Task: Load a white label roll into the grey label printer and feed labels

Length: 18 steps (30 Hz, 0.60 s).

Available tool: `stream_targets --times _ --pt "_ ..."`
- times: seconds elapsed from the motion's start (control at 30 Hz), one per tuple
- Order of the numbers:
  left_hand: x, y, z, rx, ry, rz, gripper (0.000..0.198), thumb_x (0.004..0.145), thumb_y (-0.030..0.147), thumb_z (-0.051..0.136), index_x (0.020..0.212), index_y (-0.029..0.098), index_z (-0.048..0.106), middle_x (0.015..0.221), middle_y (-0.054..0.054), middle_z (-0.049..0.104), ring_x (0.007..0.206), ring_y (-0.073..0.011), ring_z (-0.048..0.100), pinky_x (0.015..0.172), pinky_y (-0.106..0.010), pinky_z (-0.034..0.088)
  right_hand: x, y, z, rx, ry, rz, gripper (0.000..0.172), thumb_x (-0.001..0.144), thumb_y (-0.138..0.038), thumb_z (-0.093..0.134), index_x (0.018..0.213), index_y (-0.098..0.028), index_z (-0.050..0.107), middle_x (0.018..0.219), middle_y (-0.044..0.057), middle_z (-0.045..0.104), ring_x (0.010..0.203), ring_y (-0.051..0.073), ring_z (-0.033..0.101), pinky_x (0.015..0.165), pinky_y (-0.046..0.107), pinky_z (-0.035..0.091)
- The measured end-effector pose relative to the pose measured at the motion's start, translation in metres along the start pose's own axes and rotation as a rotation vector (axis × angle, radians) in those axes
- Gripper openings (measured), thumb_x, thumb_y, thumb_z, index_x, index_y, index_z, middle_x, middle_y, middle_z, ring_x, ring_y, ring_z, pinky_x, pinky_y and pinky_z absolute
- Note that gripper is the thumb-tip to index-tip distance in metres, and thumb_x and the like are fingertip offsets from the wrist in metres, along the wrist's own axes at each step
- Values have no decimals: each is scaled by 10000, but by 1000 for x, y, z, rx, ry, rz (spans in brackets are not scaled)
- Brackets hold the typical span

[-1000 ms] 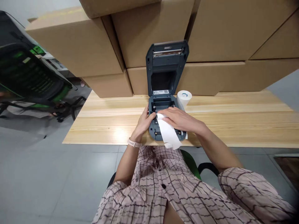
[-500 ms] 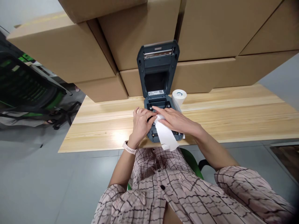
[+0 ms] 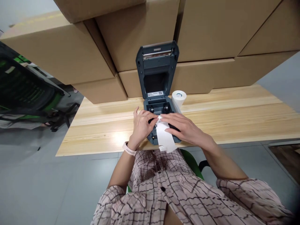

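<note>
A dark grey printer (image 3: 156, 78) stands on the wooden table with its lid raised. Over its lower half, my left hand (image 3: 142, 123) pinches the small white roll at the upper end of a paper strip (image 3: 166, 136). The strip hangs toward me past the printer's front edge. My right hand (image 3: 186, 128) reaches in from the right, its fingertips at the white roll and its thumb on the strip. How firmly the right fingers grip is hard to make out. A white paper roll (image 3: 179, 96) stands upright right of the printer.
Large cardboard boxes (image 3: 203, 28) are stacked along the back of the wooden table (image 3: 234, 115). At the left are a dark chair (image 3: 25, 90) with green parts and part of another person near the floor. A green seat edge shows below the table's front.
My right hand has shifted slightly right and down, with its thumb lower on the strip. More of the printer's inside shows. My left hand has stayed nearly in place.
</note>
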State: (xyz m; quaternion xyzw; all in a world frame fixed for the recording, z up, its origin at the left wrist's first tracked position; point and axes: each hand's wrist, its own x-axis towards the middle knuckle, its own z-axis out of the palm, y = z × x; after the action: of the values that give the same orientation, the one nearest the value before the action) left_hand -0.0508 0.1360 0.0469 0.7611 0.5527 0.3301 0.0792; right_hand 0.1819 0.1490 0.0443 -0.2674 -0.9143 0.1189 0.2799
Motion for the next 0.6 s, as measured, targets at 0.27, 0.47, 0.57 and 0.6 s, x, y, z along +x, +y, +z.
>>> stream_targets --times 0.27,0.47,0.57,0.6 --pt "0 4 4 75 18 -5 94 924 336 790 904 246 770 885 0 776 963 -233 674 1261 -586 331 -17 -8 2 34 184 5 136 1039 -204 637 1021 -208 773 1160 81 809 1069 248 736 924 447 611" --pt "-2 4 7 150 56 15 86 929 300 773 983 232 771 1072 -60 751 1086 -266 668 1216 -586 388 -15 -9 2 116 169 35 134 1029 -233 658 976 -211 779 1116 83 810 1029 240 728 904 447 603" --pt "-12 10 7 129 59 64 144 937 280 756 1072 231 767 1268 -105 735 1216 -297 657 1228 -622 369 -15 -8 -4 162 145 34 124 1020 -270 679 983 -230 790 1108 71 817 1022 244 744 905 453 614" --pt "-18 13 8 103 47 98 177 944 294 749 1109 232 760 1331 -115 724 1267 -309 645 1239 -639 352 -11 -4 -9 182 172 42 115 1018 -293 688 1017 -243 792 1115 62 818 1035 241 752 925 453 619"
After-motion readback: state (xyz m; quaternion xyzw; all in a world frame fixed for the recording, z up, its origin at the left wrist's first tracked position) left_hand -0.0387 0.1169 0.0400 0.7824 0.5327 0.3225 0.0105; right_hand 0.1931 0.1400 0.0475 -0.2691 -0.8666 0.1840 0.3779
